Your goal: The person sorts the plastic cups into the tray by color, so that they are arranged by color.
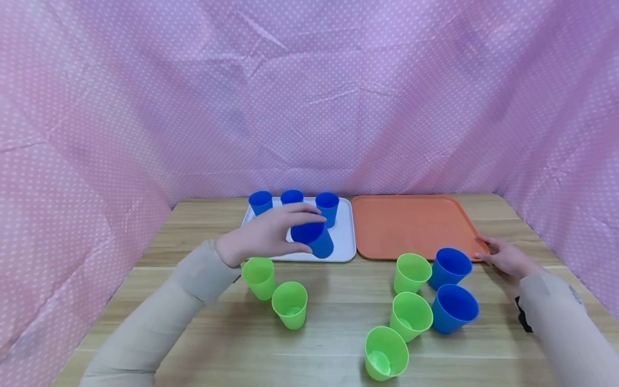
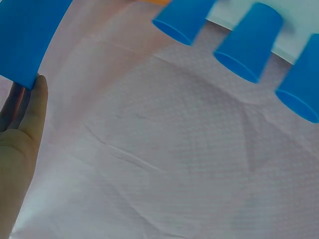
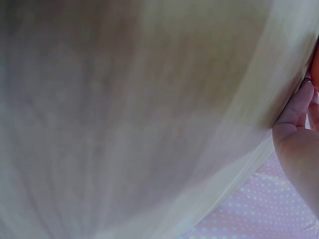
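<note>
Over the front part of the white tray (image 1: 345, 236), my left hand (image 1: 271, 228) grips a tilted blue cup (image 1: 321, 245) between thumb and fingers. That same cup (image 2: 30, 37) fills the upper left corner of the left wrist view, the fingertips at its edge. Three more blue cups stand in a row on the tray's back half, among them the rightmost cup (image 1: 329, 212). At the front right corner of the orange tray (image 1: 411, 226), my right hand (image 1: 510, 257) holds the rim between thumb and fingers; the right wrist view shows the thumb (image 3: 299, 102) against it.
Two green cups, one of them a near cup (image 1: 291, 306), stand in front of the white tray. Before the orange tray is a cluster of three green cups (image 1: 411, 317) and two blue cups (image 1: 454, 309). A pink dotted curtain (image 1: 309, 107) rises behind the wooden table (image 1: 333, 333).
</note>
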`<action>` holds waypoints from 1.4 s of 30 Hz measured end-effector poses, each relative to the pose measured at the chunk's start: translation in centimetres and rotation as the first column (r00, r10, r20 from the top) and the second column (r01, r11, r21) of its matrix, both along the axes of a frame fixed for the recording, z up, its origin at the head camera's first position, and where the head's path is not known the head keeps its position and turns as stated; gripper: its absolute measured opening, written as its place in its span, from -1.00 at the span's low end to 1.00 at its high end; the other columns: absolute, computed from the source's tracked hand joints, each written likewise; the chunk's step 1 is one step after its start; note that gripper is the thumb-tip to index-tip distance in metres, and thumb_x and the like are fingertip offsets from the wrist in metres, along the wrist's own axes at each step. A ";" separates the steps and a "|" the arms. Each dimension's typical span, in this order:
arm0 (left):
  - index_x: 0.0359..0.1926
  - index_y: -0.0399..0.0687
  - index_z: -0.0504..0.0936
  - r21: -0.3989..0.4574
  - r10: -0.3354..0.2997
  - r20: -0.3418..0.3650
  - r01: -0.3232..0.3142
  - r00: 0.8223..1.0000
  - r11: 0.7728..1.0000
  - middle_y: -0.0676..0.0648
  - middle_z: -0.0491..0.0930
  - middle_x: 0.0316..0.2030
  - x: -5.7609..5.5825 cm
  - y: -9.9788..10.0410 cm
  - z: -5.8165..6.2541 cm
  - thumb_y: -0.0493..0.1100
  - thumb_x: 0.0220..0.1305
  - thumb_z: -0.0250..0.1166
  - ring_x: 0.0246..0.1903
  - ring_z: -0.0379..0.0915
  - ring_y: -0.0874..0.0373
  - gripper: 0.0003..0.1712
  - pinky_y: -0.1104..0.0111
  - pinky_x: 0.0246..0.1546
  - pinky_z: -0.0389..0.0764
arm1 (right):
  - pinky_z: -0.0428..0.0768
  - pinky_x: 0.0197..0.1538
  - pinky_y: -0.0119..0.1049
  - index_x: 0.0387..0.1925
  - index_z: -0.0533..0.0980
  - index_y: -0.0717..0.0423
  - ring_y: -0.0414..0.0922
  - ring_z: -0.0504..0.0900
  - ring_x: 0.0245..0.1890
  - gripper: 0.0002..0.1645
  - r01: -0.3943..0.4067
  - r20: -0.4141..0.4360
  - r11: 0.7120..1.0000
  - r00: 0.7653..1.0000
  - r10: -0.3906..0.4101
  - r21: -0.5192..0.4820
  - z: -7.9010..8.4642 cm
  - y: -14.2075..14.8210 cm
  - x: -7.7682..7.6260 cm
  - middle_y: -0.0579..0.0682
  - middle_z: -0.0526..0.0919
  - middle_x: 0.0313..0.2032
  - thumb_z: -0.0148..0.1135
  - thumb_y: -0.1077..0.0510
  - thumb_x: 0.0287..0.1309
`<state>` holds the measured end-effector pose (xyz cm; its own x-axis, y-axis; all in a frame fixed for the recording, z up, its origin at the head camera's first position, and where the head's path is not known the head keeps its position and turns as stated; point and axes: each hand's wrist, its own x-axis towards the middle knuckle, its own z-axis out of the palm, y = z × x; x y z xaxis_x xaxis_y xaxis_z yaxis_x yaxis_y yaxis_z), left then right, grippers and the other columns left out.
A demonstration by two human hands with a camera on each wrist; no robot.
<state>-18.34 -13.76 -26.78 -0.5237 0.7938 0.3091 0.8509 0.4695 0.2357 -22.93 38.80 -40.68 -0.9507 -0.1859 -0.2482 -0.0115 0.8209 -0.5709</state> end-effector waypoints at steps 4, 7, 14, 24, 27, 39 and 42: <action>0.15 -0.20 0.52 0.041 0.108 0.040 -0.109 0.993 0.993 -0.19 0.49 0.14 -1.2 -1.8 -0.2 -0.15 0.00 0.47 0.17 0.38 -0.05 -0.36 0.14 0.18 0.47 | 0.08 0.18 0.43 0.33 -0.06 0.54 0.54 0.01 0.19 0.07 0.013 0.021 1.000 1.000 -0.013 -0.003 -0.1 0.1 0.1 0.71 -0.07 0.22 0.07 -0.25 0.24; 0.16 -0.22 0.51 0.049 0.183 0.085 -0.187 0.979 0.981 -0.21 0.48 0.14 -1.8 -3.2 -0.4 -0.17 0.02 0.46 0.18 0.36 -0.09 -0.36 0.09 0.21 0.43 | 0.12 0.17 0.40 0.33 -0.07 0.53 0.51 0.05 0.17 0.08 0.015 0.026 1.000 1.000 -0.015 0.005 -0.1 0.1 0.0 0.71 -0.07 0.22 0.06 -0.26 0.24; 0.18 -0.26 0.49 0.010 0.335 0.131 -0.339 0.933 0.941 -0.27 0.46 0.15 -3.4 -6.5 -1.8 -0.18 0.03 0.45 0.19 0.35 -0.17 -0.34 0.01 0.22 0.40 | 0.24 0.15 0.33 0.33 -0.06 0.54 0.50 0.16 0.12 0.00 0.011 0.013 1.000 1.000 -0.011 0.014 -0.1 0.2 -0.2 0.71 0.00 0.21 0.05 -0.18 0.29; 0.18 -0.29 0.47 -0.125 0.456 0.151 -0.441 0.877 0.889 -0.33 0.44 0.16 -4.9 -9.7 -4.9 -0.12 0.07 0.42 0.17 0.35 -0.24 -0.34 -0.05 0.19 0.41 | 0.32 -0.03 0.05 0.34 -0.08 0.52 0.33 0.20 -0.03 0.04 0.032 0.030 0.999 0.999 -0.032 -0.017 -0.1 0.2 -0.1 0.66 0.05 0.19 0.08 -0.20 0.26; 0.19 -0.30 0.47 -0.135 0.468 0.158 -0.450 0.870 0.883 -0.34 0.44 0.16 -5.2 -10.1 -5.6 -0.13 0.08 0.42 0.16 0.37 -0.25 -0.34 -0.04 0.18 0.43 | 0.34 -0.10 -0.08 0.34 -0.08 0.52 0.29 0.22 -0.06 0.04 0.031 0.029 0.999 0.999 -0.031 -0.023 -0.2 0.3 -0.1 0.62 0.09 0.16 0.09 -0.19 0.25; 0.21 -0.29 0.45 -0.188 0.505 0.194 -0.474 0.841 0.860 -0.38 0.40 0.18 -5.6 -10.7 -7.0 -0.13 0.11 0.39 0.16 0.35 -0.29 -0.35 -0.08 0.16 0.43 | 0.36 -0.13 -0.14 0.34 -0.08 0.53 0.29 0.23 -0.06 0.01 0.022 0.039 0.999 0.999 -0.021 -0.026 -0.4 0.3 -0.4 0.59 0.12 0.13 0.10 -0.14 0.27; 0.20 -0.30 0.44 -0.186 0.506 0.197 -0.475 0.840 0.860 -0.39 0.40 0.18 -5.8 -10.6 -7.0 -0.13 0.12 0.39 0.16 0.35 -0.29 -0.35 -0.08 0.17 0.42 | 0.36 -0.19 -0.28 0.33 -0.07 0.55 0.26 0.26 -0.08 -0.02 0.018 0.024 0.999 1.000 -0.017 -0.028 -0.4 0.3 -0.4 0.57 0.17 0.10 0.09 -0.11 0.28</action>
<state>-24.18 -24.33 -33.79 -0.8981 0.4373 0.0472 0.4296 0.8491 0.3073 -23.28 39.06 -41.05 -0.9478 -0.1766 -0.2656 0.0164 0.8047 -0.5935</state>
